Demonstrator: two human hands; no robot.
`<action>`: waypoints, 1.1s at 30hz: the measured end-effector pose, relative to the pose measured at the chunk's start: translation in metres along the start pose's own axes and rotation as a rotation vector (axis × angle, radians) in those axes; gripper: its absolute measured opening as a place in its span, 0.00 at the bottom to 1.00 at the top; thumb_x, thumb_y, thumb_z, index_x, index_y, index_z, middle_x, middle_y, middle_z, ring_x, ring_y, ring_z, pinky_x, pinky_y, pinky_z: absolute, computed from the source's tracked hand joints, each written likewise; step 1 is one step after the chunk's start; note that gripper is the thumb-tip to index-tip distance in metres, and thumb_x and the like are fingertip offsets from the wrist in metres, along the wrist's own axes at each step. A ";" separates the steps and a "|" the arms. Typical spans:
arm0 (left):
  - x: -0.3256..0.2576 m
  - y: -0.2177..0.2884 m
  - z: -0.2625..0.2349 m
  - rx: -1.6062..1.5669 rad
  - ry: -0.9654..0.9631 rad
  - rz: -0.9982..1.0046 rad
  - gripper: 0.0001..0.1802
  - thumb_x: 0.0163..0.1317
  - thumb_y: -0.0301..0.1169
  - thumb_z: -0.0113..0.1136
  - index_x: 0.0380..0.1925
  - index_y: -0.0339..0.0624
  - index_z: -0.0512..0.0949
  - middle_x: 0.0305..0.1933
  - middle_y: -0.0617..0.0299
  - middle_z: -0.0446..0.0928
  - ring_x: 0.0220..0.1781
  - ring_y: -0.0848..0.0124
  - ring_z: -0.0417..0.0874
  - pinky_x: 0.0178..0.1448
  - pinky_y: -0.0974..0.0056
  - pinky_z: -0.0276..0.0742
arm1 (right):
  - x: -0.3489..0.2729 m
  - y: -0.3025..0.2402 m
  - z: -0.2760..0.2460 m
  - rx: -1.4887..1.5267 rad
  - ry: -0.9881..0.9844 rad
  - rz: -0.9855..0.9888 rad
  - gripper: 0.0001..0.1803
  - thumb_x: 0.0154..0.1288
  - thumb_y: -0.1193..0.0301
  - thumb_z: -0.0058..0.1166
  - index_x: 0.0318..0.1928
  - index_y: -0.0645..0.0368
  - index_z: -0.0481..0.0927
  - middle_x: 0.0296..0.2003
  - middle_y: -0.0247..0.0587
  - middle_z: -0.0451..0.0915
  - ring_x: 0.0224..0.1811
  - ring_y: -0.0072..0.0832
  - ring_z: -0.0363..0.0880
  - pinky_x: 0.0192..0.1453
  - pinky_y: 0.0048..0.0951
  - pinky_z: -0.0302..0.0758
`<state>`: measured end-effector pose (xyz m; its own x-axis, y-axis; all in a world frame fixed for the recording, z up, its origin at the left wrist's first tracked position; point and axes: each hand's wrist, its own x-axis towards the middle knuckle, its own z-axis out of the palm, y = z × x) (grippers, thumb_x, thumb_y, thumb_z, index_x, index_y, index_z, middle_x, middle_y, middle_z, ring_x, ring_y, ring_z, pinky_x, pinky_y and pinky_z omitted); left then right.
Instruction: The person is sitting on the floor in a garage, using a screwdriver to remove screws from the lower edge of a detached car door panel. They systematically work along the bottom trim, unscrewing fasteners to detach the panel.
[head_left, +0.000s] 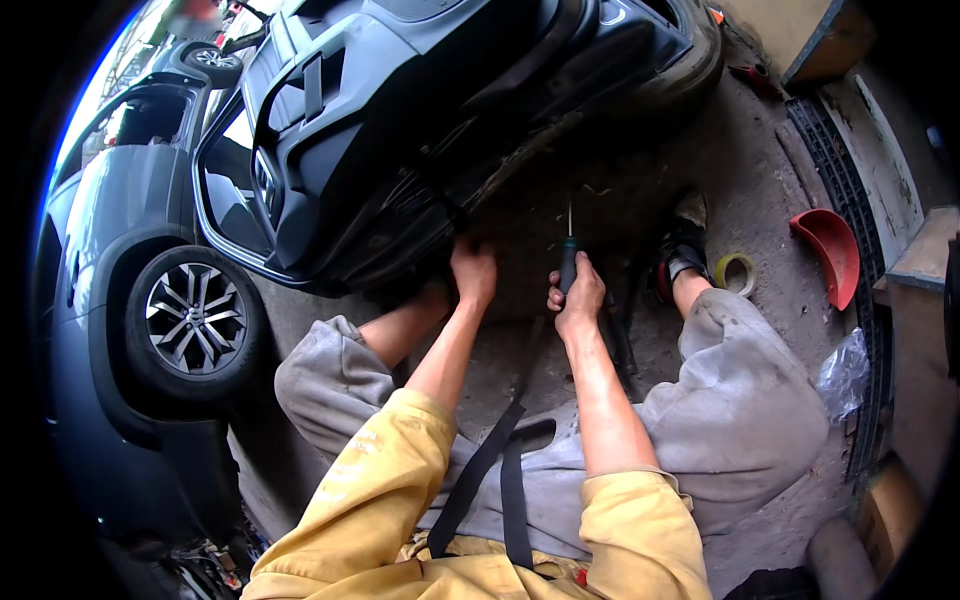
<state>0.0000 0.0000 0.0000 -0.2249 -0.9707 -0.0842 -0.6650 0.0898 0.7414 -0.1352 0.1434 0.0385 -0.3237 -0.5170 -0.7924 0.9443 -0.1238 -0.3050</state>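
My right hand (580,292) is wrapped around a screwdriver (569,262) with a dark grey and green handle. Its thin metal shaft points up and away from me, touching no car part that I can make out. To the left, my left hand (474,272) reaches up to the lower edge of an open car door (340,165), beside a black trim end. The fingers of that hand are mostly hidden in shadow, so their grip does not show. Dark inner panelling covers the side of the door toward me.
A dark grey car with an alloy wheel (197,318) stands at left. Right of my shoe (684,250) lie a roll of yellow tape (736,274), a curved red piece (828,258) and a clear plastic bag (845,375). A black strap (475,480) crosses my lap.
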 end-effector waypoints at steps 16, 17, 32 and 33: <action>-0.001 0.036 0.067 0.211 -0.068 0.344 0.34 0.63 0.35 0.56 0.68 0.37 0.64 0.51 0.34 0.78 0.52 0.37 0.78 0.55 0.45 0.75 | 0.012 -0.026 -0.036 -0.132 0.068 -0.064 0.16 0.76 0.55 0.45 0.40 0.54 0.72 0.20 0.37 0.73 0.11 0.21 0.62 0.14 0.23 0.55; -0.007 0.048 0.069 0.253 -0.269 0.377 0.34 0.62 0.35 0.56 0.69 0.37 0.63 0.52 0.35 0.78 0.53 0.37 0.78 0.56 0.45 0.75 | 0.015 -0.029 -0.040 -0.109 0.086 -0.074 0.16 0.76 0.55 0.45 0.40 0.54 0.72 0.20 0.37 0.73 0.11 0.21 0.62 0.14 0.23 0.55; -0.010 0.054 0.062 0.901 0.043 0.213 0.33 0.59 0.39 0.60 0.64 0.35 0.71 0.71 0.36 0.60 0.74 0.44 0.59 0.73 0.39 0.57 | 0.004 -0.022 -0.020 -0.372 -0.091 -0.145 0.23 0.71 0.55 0.58 0.53 0.63 0.79 0.20 0.33 0.75 0.14 0.16 0.66 0.16 0.19 0.61; -0.010 0.056 0.063 0.885 0.046 0.229 0.33 0.60 0.39 0.60 0.64 0.35 0.71 0.70 0.38 0.62 0.73 0.44 0.60 0.74 0.40 0.57 | 0.003 -0.024 -0.017 -0.371 -0.107 -0.158 0.23 0.71 0.55 0.58 0.53 0.63 0.79 0.20 0.33 0.75 0.14 0.16 0.66 0.17 0.19 0.61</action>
<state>-0.0803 0.0284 0.0007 -0.4025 -0.9144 0.0426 -0.9151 0.4007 -0.0455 -0.1595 0.1594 0.0340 -0.4362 -0.6040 -0.6671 0.7916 0.0949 -0.6036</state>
